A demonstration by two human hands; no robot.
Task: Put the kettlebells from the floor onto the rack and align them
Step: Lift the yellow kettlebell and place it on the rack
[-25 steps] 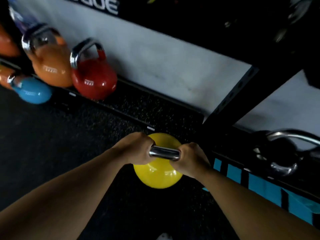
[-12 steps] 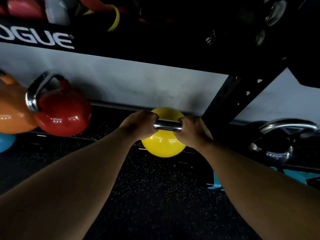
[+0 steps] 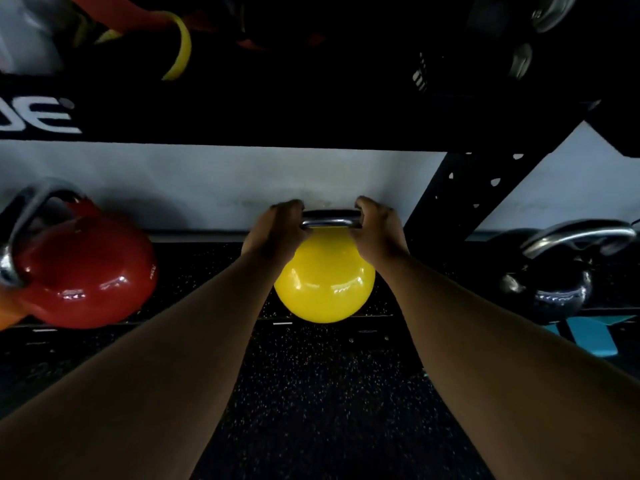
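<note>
Red comes first at the left edge of the frame: a glossy red kettlebell (image 3: 86, 271) sits on the low shelf (image 3: 194, 275) of the rack (image 3: 460, 199), tipped so its steel handle leans toward the upper left. A sliver of orange shows at the lower left beside it; what it belongs to cannot be told.

Left of centre, the left hand (image 3: 275, 228) is curled tight over the left end of the handle (image 3: 330, 220) of the yellow kettlebell (image 3: 325, 285), fingers wrapped over the top. The bar of that handle runs level across the frame, left to right, and stands straight above the ball, so the bell is upright with its long axis vertical. The ball is at the middle of the frame, over the front lip of the shelf; whether it rests on the shelf or hangs just above cannot be told. It is well apart from the red bell.

Right of centre, the right hand (image 3: 377, 228) is clamped on the other end of the same bar, thumb over the top. Both forearms reach in from the bottom corners.

Beyond the right hand a black perforated upright slants up to the right. At the right edge a black kettlebell (image 3: 554, 289) sits on the shelf, its steel handle lying nearly level above it. Speckled black floor (image 3: 322, 410) fills the lower middle.
</note>
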